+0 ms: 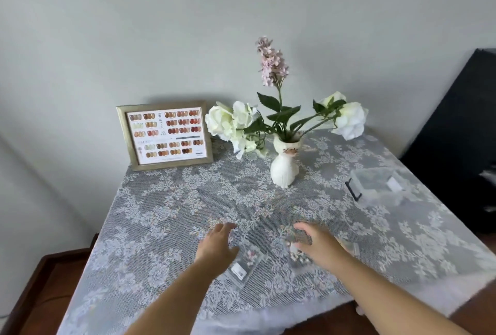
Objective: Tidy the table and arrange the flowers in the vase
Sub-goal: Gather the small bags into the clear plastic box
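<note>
A white cat-shaped vase (284,164) stands near the back middle of the lace-covered table (166,200). It holds white flowers (230,122), another white bloom (350,120) and a tall pink flower spike (272,62). Near the front edge lie small clear packets of beads: one (245,263) just right of my left hand (217,244), another (302,255) under the fingers of my right hand (320,243). My left hand hovers flat with fingers apart. My right hand's fingers curl down over its packet; whether they grip it is unclear.
A gold picture frame (165,136) with a colour swatch chart leans against the wall at the back left. A clear plastic box (378,187) with a black handle sits at the right. A dark object (461,133) stands beyond the table's right side.
</note>
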`<action>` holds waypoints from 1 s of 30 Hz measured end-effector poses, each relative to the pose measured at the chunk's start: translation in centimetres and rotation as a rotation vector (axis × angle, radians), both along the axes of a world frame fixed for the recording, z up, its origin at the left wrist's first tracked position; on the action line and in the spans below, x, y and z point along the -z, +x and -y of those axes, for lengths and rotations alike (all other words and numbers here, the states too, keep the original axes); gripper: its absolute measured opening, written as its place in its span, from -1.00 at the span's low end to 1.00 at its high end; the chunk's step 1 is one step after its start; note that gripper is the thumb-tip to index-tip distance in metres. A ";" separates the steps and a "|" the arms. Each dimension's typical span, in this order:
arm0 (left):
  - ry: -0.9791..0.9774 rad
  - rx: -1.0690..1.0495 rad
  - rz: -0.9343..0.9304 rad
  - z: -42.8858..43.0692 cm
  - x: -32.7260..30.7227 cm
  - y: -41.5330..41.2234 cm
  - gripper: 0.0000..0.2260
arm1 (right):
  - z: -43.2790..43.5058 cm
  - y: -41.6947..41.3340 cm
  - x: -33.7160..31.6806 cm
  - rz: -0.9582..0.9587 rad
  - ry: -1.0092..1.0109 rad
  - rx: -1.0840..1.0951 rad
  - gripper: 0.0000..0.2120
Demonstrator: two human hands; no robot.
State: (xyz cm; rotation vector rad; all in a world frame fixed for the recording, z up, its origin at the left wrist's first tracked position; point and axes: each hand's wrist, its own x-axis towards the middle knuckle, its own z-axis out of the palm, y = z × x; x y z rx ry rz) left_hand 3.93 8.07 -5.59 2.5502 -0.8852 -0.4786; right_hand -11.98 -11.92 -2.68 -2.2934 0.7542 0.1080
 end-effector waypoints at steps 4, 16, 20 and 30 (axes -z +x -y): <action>0.096 0.110 -0.023 0.4 1.4 -1.2 -0.38 | 0.4 0.0 1.1 -0.051 -0.053 -0.050 -0.46; 0.221 0.360 -0.025 3.3 1.7 0.9 -0.49 | 2.6 3.8 3.5 -0.409 -0.345 -0.332 -0.18; 0.173 0.384 -0.227 3.8 0.9 2.6 -0.71 | 3.3 4.6 3.4 -0.406 -0.195 -0.305 -0.61; 0.065 0.329 -0.477 8.0 -3.0 4.3 -0.96 | 9.6 5.0 0.1 -0.312 0.187 -0.200 -0.88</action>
